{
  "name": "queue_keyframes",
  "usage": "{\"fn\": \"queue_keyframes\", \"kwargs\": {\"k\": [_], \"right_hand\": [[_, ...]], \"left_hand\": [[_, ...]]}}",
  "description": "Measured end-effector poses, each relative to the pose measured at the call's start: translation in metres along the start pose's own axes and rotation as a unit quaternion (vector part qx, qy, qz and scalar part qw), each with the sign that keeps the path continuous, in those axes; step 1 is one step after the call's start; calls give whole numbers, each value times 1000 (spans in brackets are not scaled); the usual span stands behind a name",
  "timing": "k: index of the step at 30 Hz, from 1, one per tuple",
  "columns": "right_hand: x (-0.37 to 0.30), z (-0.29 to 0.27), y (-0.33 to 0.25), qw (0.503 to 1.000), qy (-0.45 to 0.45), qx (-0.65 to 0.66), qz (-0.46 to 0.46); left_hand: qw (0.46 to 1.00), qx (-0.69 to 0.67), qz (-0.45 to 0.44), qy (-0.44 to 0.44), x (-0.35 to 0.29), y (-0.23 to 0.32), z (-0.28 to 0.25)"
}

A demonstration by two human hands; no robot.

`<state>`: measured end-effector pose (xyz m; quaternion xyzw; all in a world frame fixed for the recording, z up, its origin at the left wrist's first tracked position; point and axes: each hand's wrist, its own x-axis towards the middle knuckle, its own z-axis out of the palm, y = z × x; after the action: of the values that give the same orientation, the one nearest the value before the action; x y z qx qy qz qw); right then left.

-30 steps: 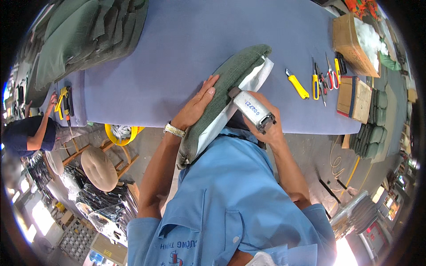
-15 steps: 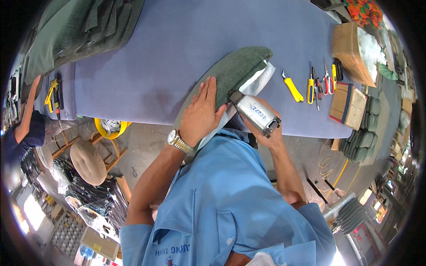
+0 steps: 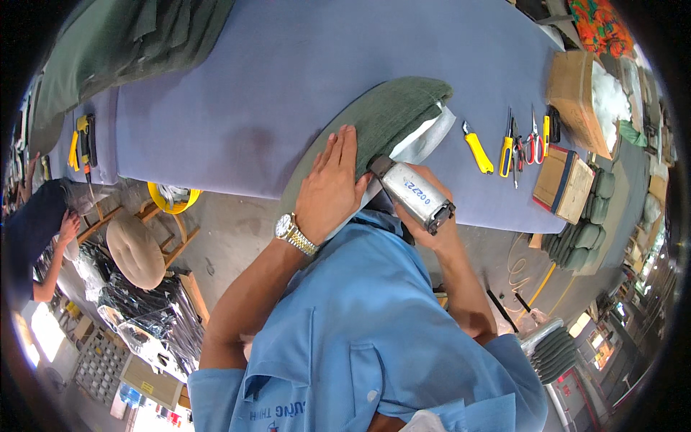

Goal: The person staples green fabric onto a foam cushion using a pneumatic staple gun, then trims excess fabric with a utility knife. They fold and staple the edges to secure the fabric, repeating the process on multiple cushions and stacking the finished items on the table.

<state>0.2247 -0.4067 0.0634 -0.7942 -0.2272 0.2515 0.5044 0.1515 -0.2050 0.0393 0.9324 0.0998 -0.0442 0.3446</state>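
A curved, padded seat piece in dark green fabric (image 3: 374, 108) lies at the table's near edge, against my body. White lining (image 3: 426, 137) shows along its right side. My left hand (image 3: 330, 176) rests flat on the green fabric, fingers stretched out and thumb pointing toward the edge. In my right hand (image 3: 436, 216) is a silver pneumatic staple gun (image 3: 412, 189). Its dark nose meets the padded piece's edge just beside my left thumb; whether it presses on the fabric I cannot make out. The gun's body hides most of my right fingers.
On the blue-covered table (image 3: 237, 93), a yellow utility knife (image 3: 478, 151), screwdriver (image 3: 506, 153) and red-handled scissors (image 3: 534, 146) lie to the right. Beyond stands a carton with white stuffing (image 3: 576, 93). Green fabric (image 3: 137, 50) is heaped far left. A person in dark clothes (image 3: 32, 230) stands at left.
The view has shifted slightly. The staple gun's nose sits a little nearer to me along the edge, while my left hand keeps its place. At left, the other person's arm has come down.
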Motion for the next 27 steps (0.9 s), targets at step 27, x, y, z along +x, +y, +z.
{"fn": "queue_keyframes", "kwargs": {"k": [27], "right_hand": [[-14, 11, -4, 998, 17, 48, -30]], "left_hand": [[999, 4, -23, -27, -1, 4, -2]]}}
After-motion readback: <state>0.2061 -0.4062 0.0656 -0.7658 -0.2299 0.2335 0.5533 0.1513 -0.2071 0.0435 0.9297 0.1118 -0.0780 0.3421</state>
